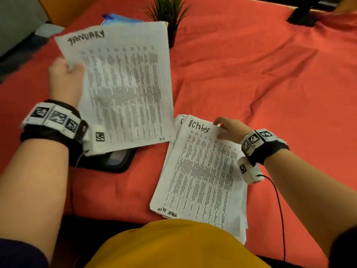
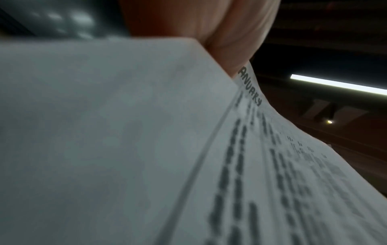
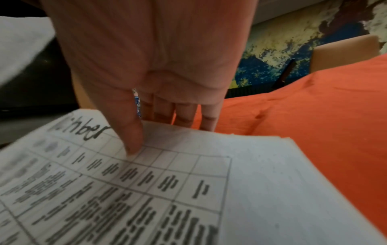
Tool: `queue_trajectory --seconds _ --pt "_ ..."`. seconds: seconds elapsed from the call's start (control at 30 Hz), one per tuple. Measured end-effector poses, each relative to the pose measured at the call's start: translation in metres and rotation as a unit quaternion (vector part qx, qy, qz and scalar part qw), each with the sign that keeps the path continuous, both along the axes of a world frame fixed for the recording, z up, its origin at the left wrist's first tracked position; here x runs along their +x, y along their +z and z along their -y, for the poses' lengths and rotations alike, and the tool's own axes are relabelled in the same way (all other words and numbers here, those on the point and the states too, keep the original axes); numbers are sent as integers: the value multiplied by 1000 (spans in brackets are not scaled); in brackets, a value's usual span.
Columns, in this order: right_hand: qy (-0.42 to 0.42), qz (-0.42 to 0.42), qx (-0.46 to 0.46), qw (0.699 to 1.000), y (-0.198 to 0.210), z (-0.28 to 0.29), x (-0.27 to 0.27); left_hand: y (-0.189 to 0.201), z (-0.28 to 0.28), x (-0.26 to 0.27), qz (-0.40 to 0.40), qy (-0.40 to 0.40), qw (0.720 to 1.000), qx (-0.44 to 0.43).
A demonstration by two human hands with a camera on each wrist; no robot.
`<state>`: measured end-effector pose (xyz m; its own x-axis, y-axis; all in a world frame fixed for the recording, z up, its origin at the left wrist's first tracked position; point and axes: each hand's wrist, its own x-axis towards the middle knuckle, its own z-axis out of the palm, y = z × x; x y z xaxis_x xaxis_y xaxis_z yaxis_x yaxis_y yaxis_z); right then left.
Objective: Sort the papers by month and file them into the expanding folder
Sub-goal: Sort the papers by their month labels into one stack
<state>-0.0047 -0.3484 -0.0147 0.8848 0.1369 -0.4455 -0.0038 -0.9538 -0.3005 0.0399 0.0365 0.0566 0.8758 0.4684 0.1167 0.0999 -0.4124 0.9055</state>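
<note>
My left hand [image 1: 66, 74] grips a printed sheet headed "JANUARY" [image 1: 125, 84] by its left edge and holds it raised over the table. In the left wrist view the thumb [image 2: 230, 41] lies on that sheet [image 2: 272, 165]. A stack of papers [image 1: 241, 209] lies at the front of the table with an "October" sheet [image 1: 202, 171] on top. My right hand [image 1: 226, 128] pinches its far edge, thumb [image 3: 130, 136] on the October sheet [image 3: 146, 190] and fingers behind the edge. A black folder [image 1: 116, 161] lies mostly hidden under the January sheet.
A red cloth [image 1: 270, 74] covers the table. At the back stand a small potted plant [image 1: 170, 16] and a blue object [image 1: 119, 20] behind the raised sheet. A dark stand [image 1: 303, 16] is at the far right. A cable [image 1: 278, 200] hangs from my right wrist.
</note>
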Motion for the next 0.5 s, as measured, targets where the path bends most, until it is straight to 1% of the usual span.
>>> queue_trajectory --seconds 0.07,0.17,0.23,0.3,0.37,0.4,0.47,0.5 --pt "10 10 -12 1000 0 5 1 8 -16 -8 -12 -9 1000 -13" --pt "28 26 -1 999 3 5 6 15 -17 -19 -46 -36 998 -15" --pt "25 21 20 999 10 3 13 14 0 -27 -77 -84 993 3" --pt "9 -10 53 998 18 1 18 4 26 -38 -110 -146 983 -5" --pt "-47 -55 116 991 23 -1 21 -14 54 -49 -144 -202 968 -31" --pt "-101 -76 166 978 25 -2 22 -26 67 -54 -155 -223 962 -37" --pt "-210 -130 272 930 30 -2 25 -49 97 -63 -176 -269 945 -58" --pt "-225 -171 297 912 32 -1 29 -60 111 -68 -186 -288 938 -50"
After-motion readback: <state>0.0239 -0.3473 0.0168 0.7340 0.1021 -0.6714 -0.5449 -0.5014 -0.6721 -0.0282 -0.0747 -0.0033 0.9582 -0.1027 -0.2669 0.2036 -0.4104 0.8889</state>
